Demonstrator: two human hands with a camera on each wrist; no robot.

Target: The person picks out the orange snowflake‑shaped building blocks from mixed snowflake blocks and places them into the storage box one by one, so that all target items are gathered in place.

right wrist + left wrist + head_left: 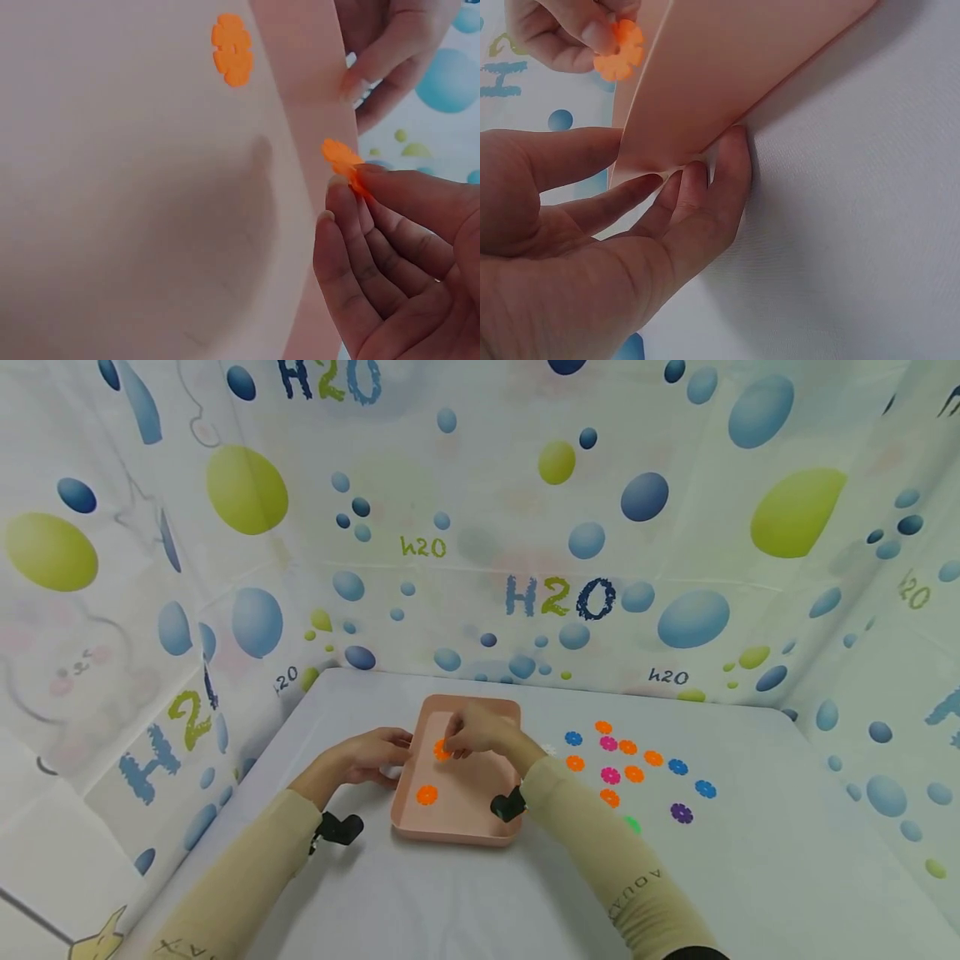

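Observation:
In the head view my right hand [474, 732] is over the pink tray [457, 838] and pinches an orange flower-shaped plastic piece [343, 159] between thumb and fingertips. That piece hangs above the tray's left side. A second orange piece [427, 795] lies flat on the tray floor, lower left. My left hand [372, 755] rests at the tray's left side. In the left wrist view its fingers [731, 172] touch the outer wall from the rim down to the base, without curling round it.
To the right of the tray, loose flower pieces lie scattered on the white cloth: several orange, pink [611, 776] and blue [705, 789], one purple [682, 813]. A green piece [632, 823] is partly hidden by my right sleeve. A patterned curtain [480, 527] encloses the table.

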